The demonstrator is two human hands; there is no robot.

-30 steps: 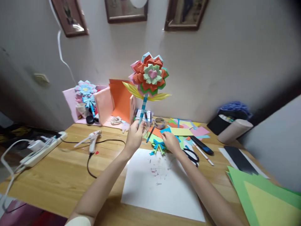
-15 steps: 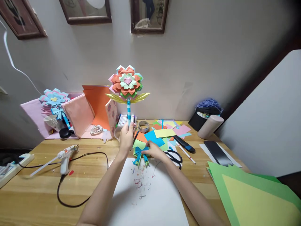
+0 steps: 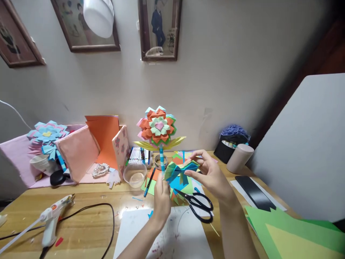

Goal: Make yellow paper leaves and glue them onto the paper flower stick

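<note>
My left hand [image 3: 162, 203] is closed around the lower stem of a paper flower [image 3: 159, 126], which stands upright. The flower has layered orange, green, pink and blue petals, yellow leaves and a blue-and-white striped stem. In my right hand [image 3: 208, 172] a blue and green paper bow [image 3: 181, 171] is pinched between thumb and fingers. The bow is up off the table, just right of the stem; whether it touches the stem I cannot tell. Black-handled scissors [image 3: 198, 205] lie below the bow, partly on the white sheet [image 3: 185, 233].
A glue gun [image 3: 54, 217] with a black cable lies at the left. Behind stand a pink box [image 3: 78, 154], another paper flower [image 3: 48, 135], a clear plastic bowl [image 3: 135, 175] and markers [image 3: 139, 155]. On the right are a black phone [image 3: 254, 192] and green paper sheets [image 3: 291, 233].
My right hand has lifted the bow off the table and brought it beside the stem. The flower has come lower and to the right in view. The camera view has tilted up.
</note>
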